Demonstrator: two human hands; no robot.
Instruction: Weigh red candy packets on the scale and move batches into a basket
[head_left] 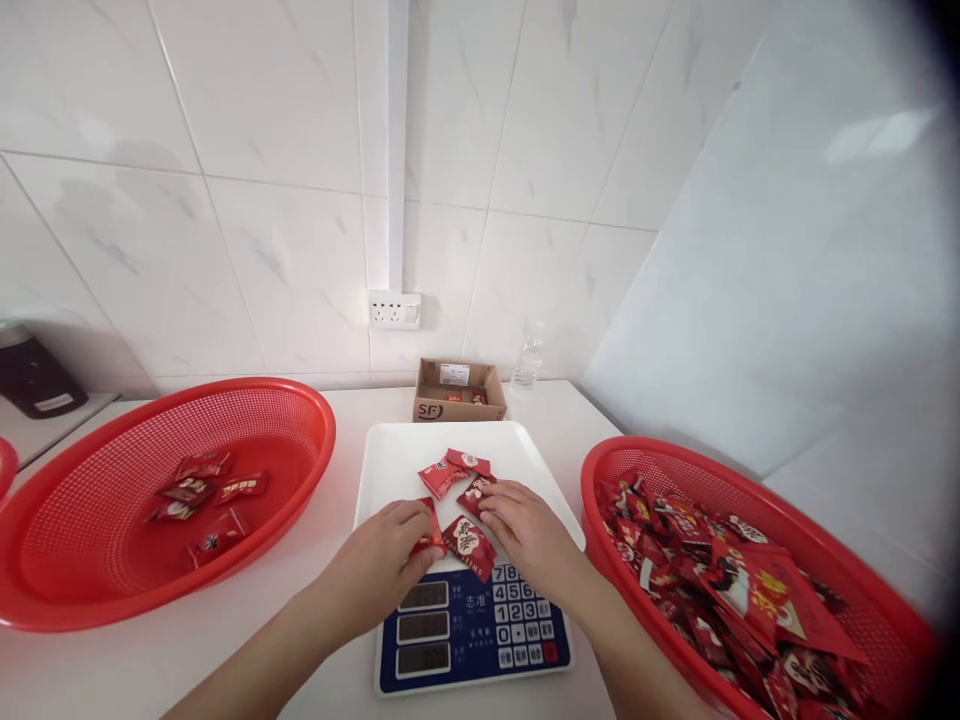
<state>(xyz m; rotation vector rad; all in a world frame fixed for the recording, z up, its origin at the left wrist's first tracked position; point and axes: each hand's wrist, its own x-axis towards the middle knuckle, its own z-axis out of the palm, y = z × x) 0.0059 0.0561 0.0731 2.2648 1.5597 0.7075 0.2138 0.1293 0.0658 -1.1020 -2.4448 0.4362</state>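
Note:
A digital scale [476,630] with a white tray [390,455] stands in front of me, several small red candy packets lying on the tray. My left hand [382,550] is closed on a red candy packet [430,522] at the tray's front left. The fingers of my right hand [529,530] are curled at a dark red candy packet [474,493], gripping its right end. Between my hands a larger packet [466,545] marked "SWEET" overhangs the scale's panel. Two more packets, one of them a bright red packet [441,477], lie just behind.
On the left is a red plastic basket [300,420] with several packets; on the right, another red basket [637,450] is heaped with them. Behind the scale stand a cardboard box [459,408] and a clear bottle [529,360]. A dark bottle [34,375] is at far left.

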